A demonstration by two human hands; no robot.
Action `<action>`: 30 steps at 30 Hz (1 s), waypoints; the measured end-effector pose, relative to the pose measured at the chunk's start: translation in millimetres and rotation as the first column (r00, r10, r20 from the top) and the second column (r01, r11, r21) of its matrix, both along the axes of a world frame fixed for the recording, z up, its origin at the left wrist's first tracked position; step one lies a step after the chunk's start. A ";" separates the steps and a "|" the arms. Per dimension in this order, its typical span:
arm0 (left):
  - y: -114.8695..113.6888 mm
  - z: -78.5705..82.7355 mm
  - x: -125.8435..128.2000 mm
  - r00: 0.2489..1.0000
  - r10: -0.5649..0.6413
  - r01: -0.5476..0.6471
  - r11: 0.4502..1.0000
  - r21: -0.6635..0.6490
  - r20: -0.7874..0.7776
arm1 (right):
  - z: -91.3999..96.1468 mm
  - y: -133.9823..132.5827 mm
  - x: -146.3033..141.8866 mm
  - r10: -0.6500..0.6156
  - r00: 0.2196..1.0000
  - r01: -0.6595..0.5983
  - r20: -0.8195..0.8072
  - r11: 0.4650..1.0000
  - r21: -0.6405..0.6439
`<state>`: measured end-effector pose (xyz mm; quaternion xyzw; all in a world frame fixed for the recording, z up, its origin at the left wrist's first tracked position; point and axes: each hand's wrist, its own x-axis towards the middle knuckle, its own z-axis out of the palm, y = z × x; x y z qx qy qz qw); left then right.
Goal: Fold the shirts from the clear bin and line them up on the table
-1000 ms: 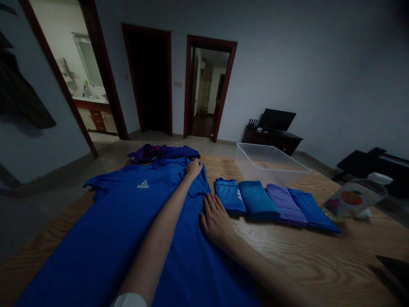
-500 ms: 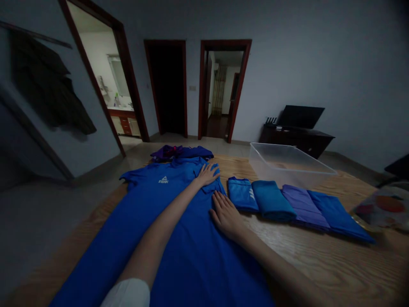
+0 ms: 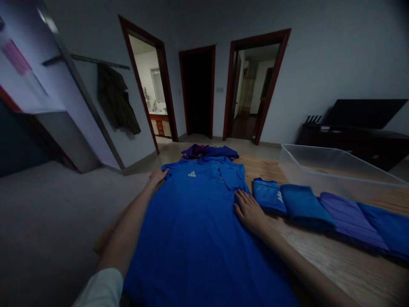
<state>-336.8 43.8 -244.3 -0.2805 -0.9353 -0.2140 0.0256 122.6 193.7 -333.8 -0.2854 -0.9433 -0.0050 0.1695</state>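
L hand (image 3: 158,175) touches far L sleeve (image 3: 170,170) of blue shirt (image 3: 194,226), grip unclear; R hand (image 3: 251,212) lies flat, unclenched, on its R side.

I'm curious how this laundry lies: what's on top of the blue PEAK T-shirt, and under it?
The right hand lies flat on the blue PEAK T-shirt; the left hand is at a sleeve. Wooden table shows beside it; whatever is directly underneath is covered.

The wooden table (image 3: 348,265) bears a blue shirt (image 3: 191,221), crumpled clothes (image 3: 222,152), four folded garments (image 3: 306,204) — and a plastic bin (image 3: 326,181).
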 end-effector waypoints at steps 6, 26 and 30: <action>1.8 13.0 -11.7 0.999 0.024 -0.021 0.998 0.066 -0.040 | 2.2 0.5 0.7 0.005 1.000 -0.005 0.010 1.000 -0.012; 59.6 49.5 -24.9 0.917 -0.245 0.208 0.967 -0.146 -0.315 | -4.5 4.2 3.9 0.037 0.996 -0.037 -0.084 0.999 0.000; 74.5 43.6 22.4 0.842 -0.422 0.360 0.904 -0.233 -0.337 | -3.6 3.8 4.0 0.045 0.996 -0.045 -0.075 0.999 0.011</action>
